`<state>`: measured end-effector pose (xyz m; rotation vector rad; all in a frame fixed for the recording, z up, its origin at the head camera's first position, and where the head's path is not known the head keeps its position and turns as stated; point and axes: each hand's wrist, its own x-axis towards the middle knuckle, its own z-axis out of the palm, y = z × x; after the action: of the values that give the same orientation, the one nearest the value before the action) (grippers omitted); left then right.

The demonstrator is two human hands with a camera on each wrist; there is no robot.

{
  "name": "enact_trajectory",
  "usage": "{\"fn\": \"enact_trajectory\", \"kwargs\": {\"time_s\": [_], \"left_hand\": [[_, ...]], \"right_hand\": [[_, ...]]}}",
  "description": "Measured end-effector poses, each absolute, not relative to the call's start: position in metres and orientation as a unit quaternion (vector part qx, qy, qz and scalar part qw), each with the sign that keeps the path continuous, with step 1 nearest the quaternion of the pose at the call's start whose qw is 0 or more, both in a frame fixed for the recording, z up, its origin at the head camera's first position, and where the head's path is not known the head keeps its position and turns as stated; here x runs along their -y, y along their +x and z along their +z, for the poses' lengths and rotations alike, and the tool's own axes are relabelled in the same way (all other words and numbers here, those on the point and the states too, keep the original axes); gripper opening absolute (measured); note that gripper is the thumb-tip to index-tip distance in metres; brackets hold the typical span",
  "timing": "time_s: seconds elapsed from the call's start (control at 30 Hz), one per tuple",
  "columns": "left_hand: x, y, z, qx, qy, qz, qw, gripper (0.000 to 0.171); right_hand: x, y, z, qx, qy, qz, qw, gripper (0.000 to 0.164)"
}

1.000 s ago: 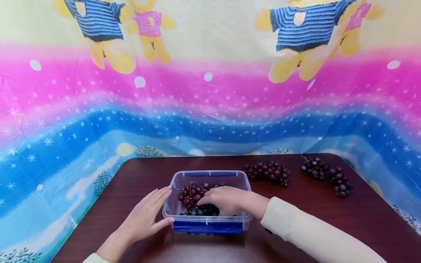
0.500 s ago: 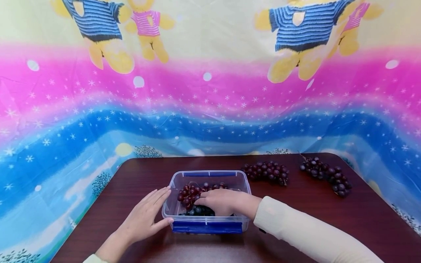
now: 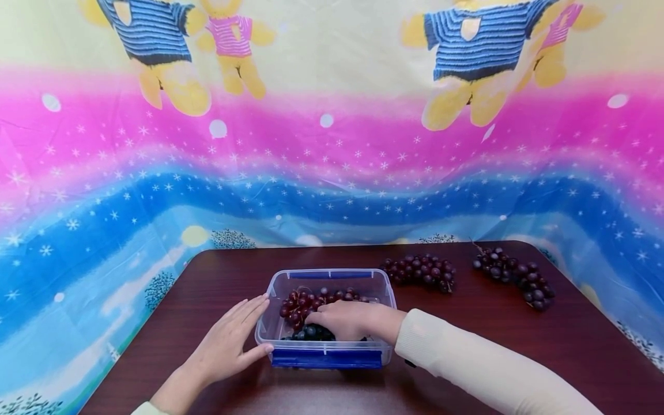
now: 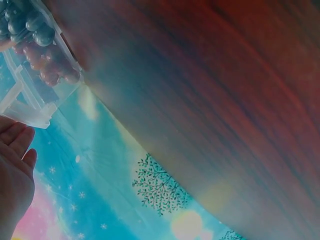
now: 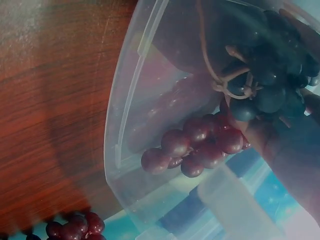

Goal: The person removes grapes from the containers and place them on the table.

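Observation:
A clear plastic container with blue side clips stands lidless on the table. Inside, a bunch of red grapes lies toward the back, and a bunch of dark grapes is near the front wall. My right hand reaches down into the container and holds the dark bunch, its fingers partly hidden by it. In the right wrist view the dark grapes and their brown stem lie against my fingers. My left hand rests with extended fingers and thumb at the container's left side; the left wrist view shows its fingertips beside the rim.
Two more bunches of dark red grapes lie on the table to the right: one bunch just behind the container's right corner, another bunch farther right. A printed cloth backdrop hangs behind the table edge.
My right hand has shifted a little left and lower inside the container, covering more of the dark grapes. My left hand keeps its place at the container's side.

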<state>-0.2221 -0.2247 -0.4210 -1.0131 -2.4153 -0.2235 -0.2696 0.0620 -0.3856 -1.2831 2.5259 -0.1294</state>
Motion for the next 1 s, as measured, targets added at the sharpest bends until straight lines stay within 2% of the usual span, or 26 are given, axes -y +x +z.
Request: {"fn": "enact_trajectory", "kwargs": {"time_s": [0.77,1.0], "left_hand": [[0.2256,-0.2222,-0.4226,0.884,-0.376,-0.080,0.265,0.074],[0.2252,-0.2217,-0.4226,0.884,-0.376,-0.080,0.266,0.074]], "right_hand": [[-0.0588,-0.2694,-0.3857,-0.884,-0.433,-0.048,0.170,0.053],[-0.0591,-0.2692,-0.3878,-0.886,-0.435,-0.046,0.155,0.051]]}}
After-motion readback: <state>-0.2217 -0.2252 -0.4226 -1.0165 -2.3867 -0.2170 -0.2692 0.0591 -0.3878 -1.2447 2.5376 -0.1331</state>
